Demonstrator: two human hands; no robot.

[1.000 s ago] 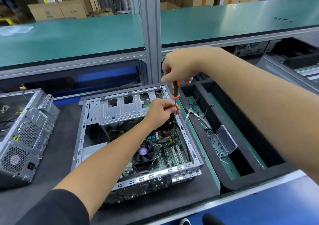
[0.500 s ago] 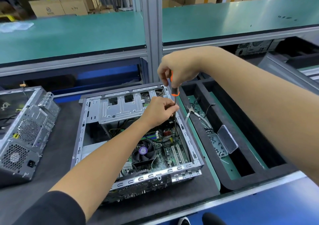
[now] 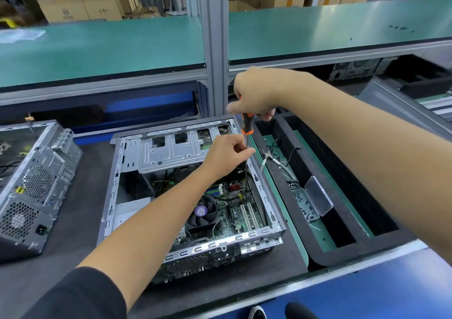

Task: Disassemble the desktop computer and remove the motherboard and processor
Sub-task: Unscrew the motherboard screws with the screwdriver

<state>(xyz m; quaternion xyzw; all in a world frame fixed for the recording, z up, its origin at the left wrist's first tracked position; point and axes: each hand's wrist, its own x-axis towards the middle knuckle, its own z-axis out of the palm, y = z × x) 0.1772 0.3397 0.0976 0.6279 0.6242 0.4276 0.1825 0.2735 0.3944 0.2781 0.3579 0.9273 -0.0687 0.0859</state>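
- Lying on its side at far left: a second computer case [image 3: 34, 184], its yellow sticker too small to read.
- Sitting open on the dark mat at centre: the desktop computer [image 3: 193, 196], with the motherboard [image 3: 241, 207] inside at its right half and a purple-labelled cooler fan [image 3: 201, 212] just left of that; label print unreadable.
- Pinching the screwdriver [image 3: 247, 133] shaft with closed fingertips: the left hand [image 3: 226, 155].
- Gripping the orange-and-black handle from above, fist clamped: the right hand [image 3: 254, 93], tip pointing down into the board.
- Resting in the foam tray at right: a clear screw box [image 3: 310, 202], lid tilted open.
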